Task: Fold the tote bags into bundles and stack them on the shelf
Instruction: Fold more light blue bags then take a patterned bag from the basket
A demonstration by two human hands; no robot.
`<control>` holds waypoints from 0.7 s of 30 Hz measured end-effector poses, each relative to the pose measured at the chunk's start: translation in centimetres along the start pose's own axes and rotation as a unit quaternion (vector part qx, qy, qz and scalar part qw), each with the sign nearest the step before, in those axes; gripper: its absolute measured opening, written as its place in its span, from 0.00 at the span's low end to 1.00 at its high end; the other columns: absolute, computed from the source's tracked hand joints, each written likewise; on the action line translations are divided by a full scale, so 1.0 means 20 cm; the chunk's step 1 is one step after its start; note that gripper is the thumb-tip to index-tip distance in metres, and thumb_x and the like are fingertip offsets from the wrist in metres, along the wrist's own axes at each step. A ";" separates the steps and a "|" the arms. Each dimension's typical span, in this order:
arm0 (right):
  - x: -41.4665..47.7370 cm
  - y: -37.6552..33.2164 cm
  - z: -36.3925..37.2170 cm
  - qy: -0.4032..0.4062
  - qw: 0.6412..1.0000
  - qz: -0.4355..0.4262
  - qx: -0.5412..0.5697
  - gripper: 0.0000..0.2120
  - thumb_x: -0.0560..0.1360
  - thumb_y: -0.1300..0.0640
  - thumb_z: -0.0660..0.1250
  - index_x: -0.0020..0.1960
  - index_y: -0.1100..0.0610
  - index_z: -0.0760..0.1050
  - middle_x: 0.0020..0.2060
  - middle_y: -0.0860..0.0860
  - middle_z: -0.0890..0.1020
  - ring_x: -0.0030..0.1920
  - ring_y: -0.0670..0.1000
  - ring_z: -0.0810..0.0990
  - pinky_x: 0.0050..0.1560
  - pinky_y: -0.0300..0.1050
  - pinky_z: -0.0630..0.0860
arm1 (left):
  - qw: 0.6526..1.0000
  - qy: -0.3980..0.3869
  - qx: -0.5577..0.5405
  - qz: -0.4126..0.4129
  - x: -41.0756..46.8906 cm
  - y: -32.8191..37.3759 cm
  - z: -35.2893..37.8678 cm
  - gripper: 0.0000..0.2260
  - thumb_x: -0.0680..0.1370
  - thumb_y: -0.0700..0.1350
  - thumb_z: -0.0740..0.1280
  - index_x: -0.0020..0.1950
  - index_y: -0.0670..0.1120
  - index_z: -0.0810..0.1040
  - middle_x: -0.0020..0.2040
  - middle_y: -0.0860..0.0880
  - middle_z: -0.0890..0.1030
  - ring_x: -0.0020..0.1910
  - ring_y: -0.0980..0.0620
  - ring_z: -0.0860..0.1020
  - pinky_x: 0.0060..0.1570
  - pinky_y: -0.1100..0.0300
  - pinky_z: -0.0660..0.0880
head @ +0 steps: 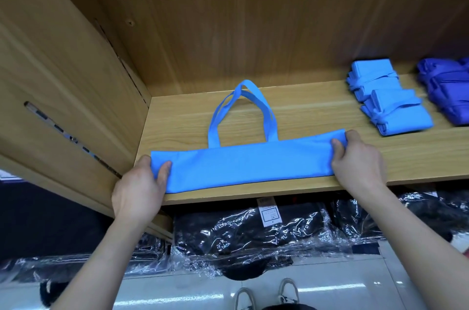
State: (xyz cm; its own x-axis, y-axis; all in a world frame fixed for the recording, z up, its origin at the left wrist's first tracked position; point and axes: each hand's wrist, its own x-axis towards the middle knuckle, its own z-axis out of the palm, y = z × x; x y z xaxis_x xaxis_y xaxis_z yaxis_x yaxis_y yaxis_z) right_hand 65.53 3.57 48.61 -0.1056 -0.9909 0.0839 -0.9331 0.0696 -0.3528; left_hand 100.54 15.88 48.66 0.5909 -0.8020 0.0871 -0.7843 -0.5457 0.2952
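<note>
Both hands are clamped on the tote bag (248,165): my left hand (142,187) pinches its end at 9 o'clock with the thumb on top, and my right hand (355,159) pinches the opposite end at 3 o'clock, thumb over the fabric and fingers curled round the edge. The bag lies as a long, flat, light-blue strip along the front lip of the shelf (406,154), its two handles (243,106) looping away toward 12 o'clock. I judge the cloth light, thin and limp; it will crease wherever I press and will sag or unfold once released, so the short ends are the right places to hold, and I would fold one end across toward the middle while the other pins the strip down. The handles look long enough to wrap round the finished bundle. Tied light-blue bundles (388,96) sit at 2 o'clock, with purple bundles (449,91) just beside them, which is where this one should go.
</note>
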 end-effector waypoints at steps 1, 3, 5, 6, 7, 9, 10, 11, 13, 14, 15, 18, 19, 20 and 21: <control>0.00 -0.01 0.00 0.001 1.000 0.001 -0.009 0.12 0.82 0.51 0.56 0.53 0.61 0.67 0.42 0.67 0.80 0.45 0.68 0.78 0.39 0.52 0.64 | 1.000 -0.007 0.014 -0.010 -0.01 0.01 0.00 0.19 0.80 0.59 0.59 0.44 0.44 0.66 0.34 0.44 0.73 0.36 0.40 0.71 0.36 0.52 0.67; -0.01 -0.02 -0.01 -0.002 0.999 0.003 -0.032 0.13 0.82 0.51 0.55 0.55 0.61 0.67 0.43 0.67 0.80 0.46 0.68 0.78 0.40 0.52 0.64 | 1.000 -0.002 0.016 -0.024 -0.01 0.03 -0.02 0.17 0.79 0.58 0.62 0.50 0.44 0.67 0.39 0.44 0.74 0.42 0.38 0.75 0.39 0.50 0.69; 0.00 -0.03 -0.01 -0.004 0.999 0.002 -0.049 0.13 0.82 0.50 0.55 0.55 0.61 0.67 0.44 0.66 0.80 0.46 0.67 0.79 0.40 0.51 0.64 | 0.998 0.052 -0.001 0.038 -0.01 0.04 -0.03 0.15 0.77 0.50 0.68 0.58 0.44 0.70 0.49 0.42 0.75 0.51 0.37 0.74 0.43 0.45 0.73; 0.00 -0.04 -0.01 -0.007 0.998 0.003 -0.054 0.12 0.82 0.50 0.54 0.54 0.60 0.67 0.43 0.65 0.80 0.45 0.66 0.79 0.39 0.51 0.64 | 0.992 0.068 0.021 0.103 -0.01 0.05 -0.03 0.16 0.75 0.44 0.70 0.62 0.45 0.72 0.54 0.42 0.75 0.55 0.37 0.73 0.47 0.43 0.73; 0.00 -0.04 -0.01 -0.009 0.998 0.004 -0.058 0.11 0.82 0.50 0.54 0.52 0.59 0.66 0.43 0.65 0.80 0.43 0.65 0.78 0.39 0.50 0.64 | 0.980 0.060 0.047 0.183 -0.01 0.06 -0.02 0.19 0.74 0.38 0.69 0.64 0.47 0.74 0.58 0.42 0.75 0.58 0.38 0.73 0.52 0.41 0.73; 0.02 -0.04 0.00 -0.011 0.998 0.004 -0.066 0.10 0.82 0.50 0.54 0.50 0.57 0.63 0.44 0.63 0.80 0.40 0.62 0.74 0.39 0.50 0.64 | 0.949 -0.026 0.054 0.310 0.00 0.08 0.03 0.17 0.75 0.42 0.64 0.63 0.53 0.78 0.65 0.47 0.76 0.65 0.41 0.73 0.63 0.41 0.69; 0.03 -0.03 0.00 -0.010 0.998 0.002 -0.067 0.10 0.82 0.50 0.54 0.50 0.58 0.64 0.47 0.63 0.80 0.41 0.63 0.75 0.40 0.50 0.64 | 0.942 -0.078 0.042 0.322 0.00 0.10 0.03 0.16 0.78 0.50 0.58 0.64 0.55 0.78 0.67 0.50 0.76 0.68 0.43 0.71 0.67 0.43 0.66; 0.04 -0.02 0.01 -0.007 0.998 -0.002 -0.064 0.11 0.82 0.50 0.54 0.52 0.58 0.65 0.50 0.62 0.78 0.43 0.64 0.77 0.40 0.50 0.64 | 0.942 -0.117 0.034 0.313 -0.01 0.11 0.04 0.20 0.80 0.58 0.52 0.66 0.58 0.76 0.70 0.52 0.74 0.70 0.45 0.69 0.70 0.44 0.63; 0.06 -0.01 0.02 0.003 0.999 -0.006 -0.051 0.12 0.81 0.50 0.56 0.57 0.59 0.65 0.54 0.61 0.75 0.47 0.66 0.78 0.40 0.52 0.65 | 0.942 -0.135 0.043 0.306 -0.01 0.10 0.06 0.25 0.79 0.66 0.45 0.68 0.62 0.72 0.72 0.53 0.71 0.70 0.46 0.68 0.70 0.46 0.64; 0.07 -0.01 0.02 0.014 0.999 -0.009 -0.044 0.13 0.81 0.51 0.57 0.60 0.58 0.65 0.55 0.61 0.73 0.46 0.66 0.78 0.41 0.53 0.66 | 0.939 -0.132 0.057 0.313 -0.02 0.09 0.07 0.26 0.79 0.67 0.44 0.69 0.63 0.71 0.71 0.53 0.72 0.68 0.45 0.69 0.66 0.46 0.68; 0.09 -0.01 0.03 0.032 0.999 -0.018 -0.040 0.14 0.80 0.52 0.59 0.62 0.57 0.65 0.55 0.62 0.72 0.44 0.66 0.78 0.41 0.54 0.67 | 0.937 -0.130 0.071 0.318 -0.03 0.08 0.06 0.25 0.79 0.67 0.45 0.68 0.64 0.71 0.70 0.53 0.72 0.65 0.45 0.71 0.62 0.46 0.72; 0.12 -0.06 0.01 0.079 0.993 -0.062 -0.067 0.21 0.75 0.60 0.66 0.67 0.54 0.67 0.59 0.61 0.69 0.53 0.65 0.74 0.52 0.60 0.70 | 0.935 -0.092 0.092 0.331 -0.05 0.09 0.06 0.21 0.78 0.64 0.51 0.67 0.64 0.73 0.66 0.54 0.75 0.58 0.46 0.72 0.51 0.47 0.76; 0.11 -0.11 0.00 0.068 0.991 -0.095 -0.067 0.23 0.74 0.60 0.66 0.69 0.53 0.67 0.63 0.60 0.69 0.60 0.64 0.72 0.56 0.61 0.70 | 0.934 -0.083 0.096 0.333 -0.07 0.10 0.07 0.21 0.77 0.64 0.52 0.66 0.63 0.74 0.65 0.54 0.75 0.56 0.46 0.72 0.49 0.48 0.76; 0.07 -0.17 0.00 0.046 0.987 -0.143 -0.050 0.23 0.75 0.57 0.65 0.70 0.53 0.68 0.67 0.60 0.69 0.65 0.63 0.69 0.61 0.61 0.69 | 0.933 -0.075 0.100 0.337 -0.08 0.11 0.07 0.21 0.77 0.64 0.53 0.65 0.63 0.75 0.63 0.54 0.75 0.55 0.47 0.73 0.47 0.49 0.76; 0.02 -0.23 0.02 0.015 0.979 -0.202 -0.027 0.23 0.77 0.52 0.61 0.71 0.54 0.68 0.70 0.59 0.68 0.69 0.62 0.68 0.65 0.59 0.68 | 0.932 -0.071 0.104 0.340 -0.09 0.12 0.08 0.21 0.76 0.64 0.53 0.65 0.62 0.75 0.62 0.53 0.75 0.54 0.47 0.73 0.46 0.50 0.76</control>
State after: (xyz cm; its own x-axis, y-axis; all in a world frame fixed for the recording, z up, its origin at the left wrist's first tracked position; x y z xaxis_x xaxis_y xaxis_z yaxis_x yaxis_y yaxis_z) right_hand 69.85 2.83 49.81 0.2668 -0.9349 0.2340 -0.9176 -0.3206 -0.2349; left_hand 97.26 15.73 47.70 -0.0745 -0.9956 0.0566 -0.9968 0.0761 0.0263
